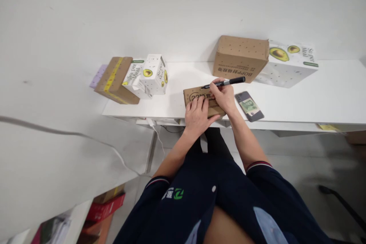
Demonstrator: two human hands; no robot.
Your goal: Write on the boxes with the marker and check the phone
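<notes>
Box, small, brown cardboard, printed top (212,103): lies at the front edge of a white table (300,105), beneath both hands. Left hand (197,117) covers its near left part; right hand (225,97) is over its right end.

Edges and room: near side of box close to the table's front edge, left wrist out beyond it. White tabletop stretches leftward to a white avocado box (154,75), and backward to the wall (183,15). Phone (256,116), with banknote (249,106) on its back, lies just right of the right hand; a longer run of tabletop continues past it.

Hands: left, fingers together, laid flat on the box, thumb spread along the near side. Right, fingers closed around a black marker (235,81), tip pointing left over the box's far edge; contact cannot be told.

Further out: large brown box (240,61), behind and right, against a large white box (286,70).
</notes>
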